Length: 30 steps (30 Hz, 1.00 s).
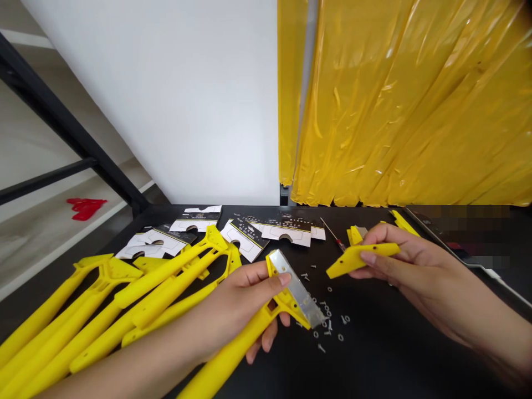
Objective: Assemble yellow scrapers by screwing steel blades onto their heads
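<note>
In the lower centre of the frame, the left hand [245, 291] is closed around the head of a long yellow plastic handle [233, 354], its thumb pressing a flat, silvery rectangular metal blade [293, 285] against the flared end. At centre right, the right hand [411, 269] has a slim yellow plastic plate with small holes [353, 260] pinched between thumb and fingers, well apart from the blade.

The step in hand looks like fitting the plate over the blade, so that it is sandwiched against the head. The next move seems to call for keeping the blade steady under the thumb while the plate's holes are lined up with those of the head.

Small silvery screws and rings [326, 309] lie scattered just right of the blade; fastening probably needs these and the thin-shafted screwdriver [341, 244] right of centre, both untouched on the black tabletop [353, 366].
</note>
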{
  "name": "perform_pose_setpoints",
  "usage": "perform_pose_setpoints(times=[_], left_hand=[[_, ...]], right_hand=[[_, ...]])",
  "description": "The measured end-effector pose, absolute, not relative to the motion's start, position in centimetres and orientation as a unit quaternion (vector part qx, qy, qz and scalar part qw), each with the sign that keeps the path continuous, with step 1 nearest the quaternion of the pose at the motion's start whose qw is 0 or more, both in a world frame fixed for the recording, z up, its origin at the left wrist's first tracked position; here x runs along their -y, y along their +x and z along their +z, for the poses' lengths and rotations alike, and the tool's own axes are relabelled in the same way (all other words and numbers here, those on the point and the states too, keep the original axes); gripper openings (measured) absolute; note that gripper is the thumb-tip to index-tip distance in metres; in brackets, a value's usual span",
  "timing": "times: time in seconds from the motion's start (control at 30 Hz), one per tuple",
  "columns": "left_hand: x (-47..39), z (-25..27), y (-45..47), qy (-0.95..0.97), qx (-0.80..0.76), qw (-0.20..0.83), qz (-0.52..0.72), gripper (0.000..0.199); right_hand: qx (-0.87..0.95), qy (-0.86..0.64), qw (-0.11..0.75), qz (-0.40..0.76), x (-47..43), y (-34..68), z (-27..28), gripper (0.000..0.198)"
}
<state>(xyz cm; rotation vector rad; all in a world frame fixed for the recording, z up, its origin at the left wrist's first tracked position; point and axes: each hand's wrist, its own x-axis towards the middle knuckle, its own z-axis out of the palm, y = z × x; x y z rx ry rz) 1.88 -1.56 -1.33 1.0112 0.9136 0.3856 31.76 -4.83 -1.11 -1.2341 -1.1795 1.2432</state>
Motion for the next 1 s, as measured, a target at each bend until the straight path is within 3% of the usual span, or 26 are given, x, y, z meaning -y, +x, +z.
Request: perform_pose_setpoints(times=[0.17, 0.33, 0.5, 0.73, 1.0], left_hand=[[1.7, -1.1, 1.9, 0.467, -0.422, 0.757, 0.176, 0.048], [2.0, -0.8, 2.1, 0.467, -0.425, 0.753, 0.183, 0.045], [2.3, -1.5, 2.3, 0.468, -0.421, 0.754, 0.186, 0.043], [2.7, -2.1, 2.8, 0.463, -0.414, 0.768, 0.154, 0.044], [3.6, -2.2, 3.2, 0.484, -0.414, 0.759, 0.133, 0.044]], right_hand=[[0.458, -0.521, 0.528, 0.489, 4.8, 32.3, -1.3, 0.036], [0.419, -0.459, 0.548, 0.559, 5.2, 31.9, -0.8, 0.027], [0.445, -0.397, 0.476, 0.646, 6.1, 30.4, -0.5, 0.023], [0.588, -0.483, 0.364, 0.537, 7.2, 28.2, 0.3, 0.044], [0.587, -0.518, 0.287, 0.552, 7.7, 27.5, -1.2, 0.048]])
